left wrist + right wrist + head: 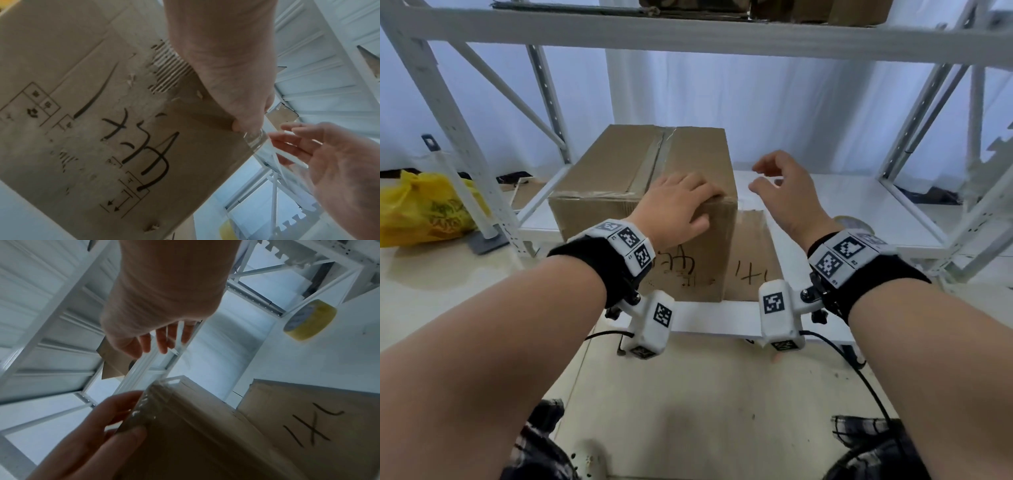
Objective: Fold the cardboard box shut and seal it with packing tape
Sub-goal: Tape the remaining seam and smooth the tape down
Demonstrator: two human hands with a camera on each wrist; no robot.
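A brown cardboard box [619,171] stands shut on the white lower shelf [842,198], with clear packing tape [654,154] along its top seam. My left hand [678,202] lies on the box's near right top corner, fingers flat on top and thumb [236,126] pressed against the front face over a strip of clear tape [255,139]. My right hand [787,192] hovers in the air just right of the box, fingers loosely curled and holding nothing. A yellowish tape roll [310,319] lies on the shelf to the right, partly hidden behind my right wrist in the head view.
A flat cardboard piece [753,253] with marker writing leans beside the box on its right. A yellow plastic bag [424,209] lies on the floor at left. White rack uprights [448,137] and an upper shelf beam [688,37] frame the space.
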